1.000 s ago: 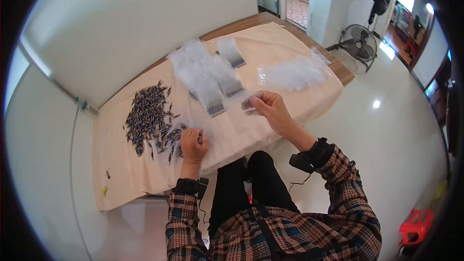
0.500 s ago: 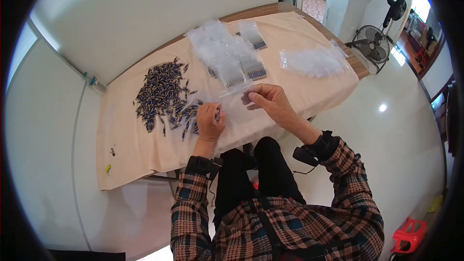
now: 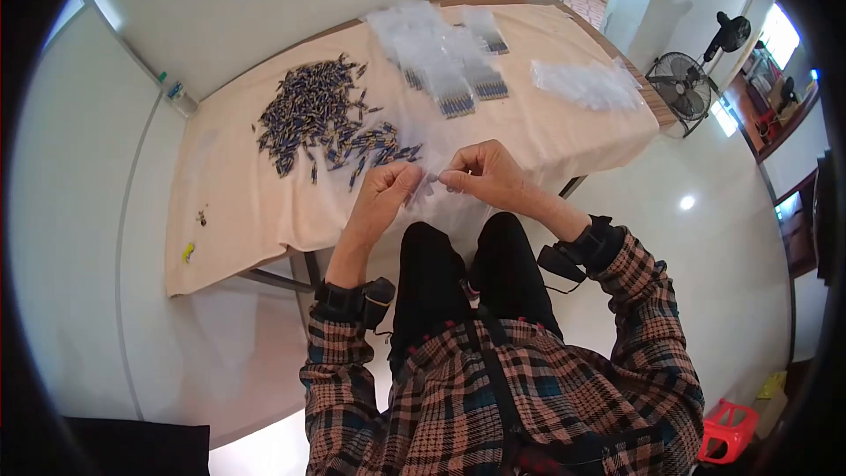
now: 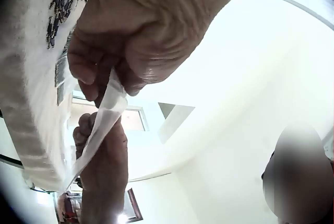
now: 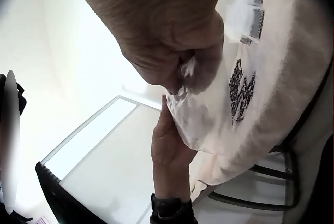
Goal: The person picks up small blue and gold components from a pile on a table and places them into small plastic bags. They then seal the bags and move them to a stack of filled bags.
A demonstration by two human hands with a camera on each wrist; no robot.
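Observation:
Both hands meet over the front edge of the table, a clear plastic bag (image 5: pixel 195 122) stretched between them. My left hand (image 3: pixel 386 198) pinches one side of the bag between thumb and curled fingers. Opposite it, my right hand (image 3: pixel 490 176) pinches the bag near its top, the two sets of fingertips close together. The left wrist view shows the thin film (image 4: pixel 107 114) hanging down from the left fingers. Just beyond the left hand lies a small group of dark blue and brass-coloured slim pieces (image 3: pixel 377 143). What the bag contains is hidden by the fingers.
A large heap of the same pieces (image 3: pixel 308 110) lies at the left on the pale cloth (image 3: pixel 233 203). Filled bags (image 3: pixel 457 106) overlap at the back middle; flat clear bags (image 3: pixel 586 85) lie at the right. A yellow item (image 3: pixel 189 253) is near the left edge.
My left hand has moved right and turned, from beside the loose pieces to the bag. The right hand has come in toward it, and the fingertips now nearly meet. The head view has shifted.

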